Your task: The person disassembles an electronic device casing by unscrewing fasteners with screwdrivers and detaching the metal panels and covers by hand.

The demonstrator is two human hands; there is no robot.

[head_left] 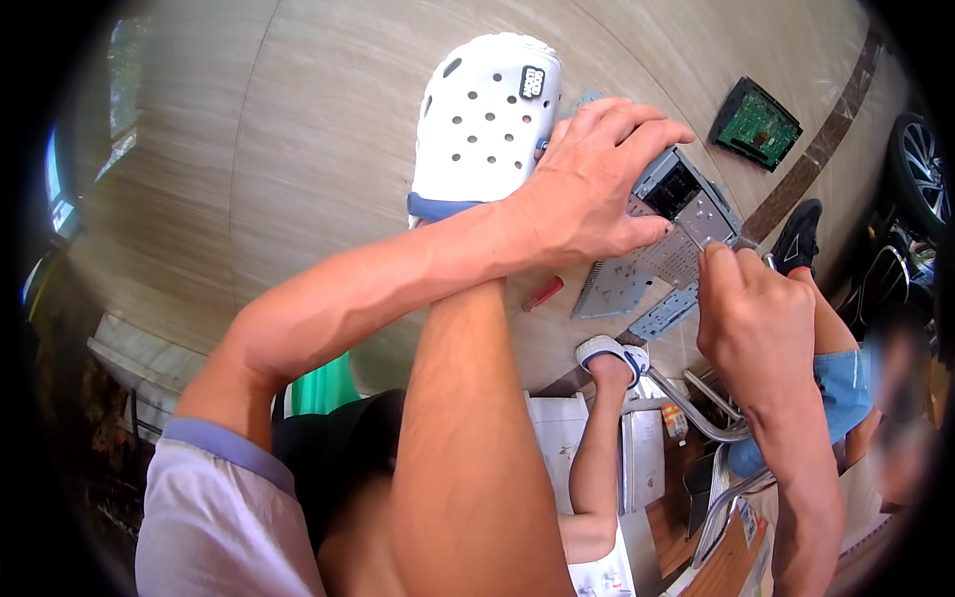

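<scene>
My left hand (pixel 587 179) grips a silver perforated metal electronics housing (pixel 686 229) with a dark opening, its fingers spread over the top and side beside my white clog (pixel 487 109). My right hand (pixel 746 298) is closed at the housing's lower right, on what looks like a thin tool, mostly hidden by the fingers. Loose metal plates (pixel 612 294) lie on the tiled floor below the housing, with a small red object (pixel 542 294) to their left.
A green circuit board in a black frame (pixel 756 124) lies at upper right. Another person's leg and dark shoe (pixel 796 237), chromed metal tubing (pixel 696 398) and a car wheel (pixel 920 169) are at right. My other clogged foot (pixel 612 358) is below.
</scene>
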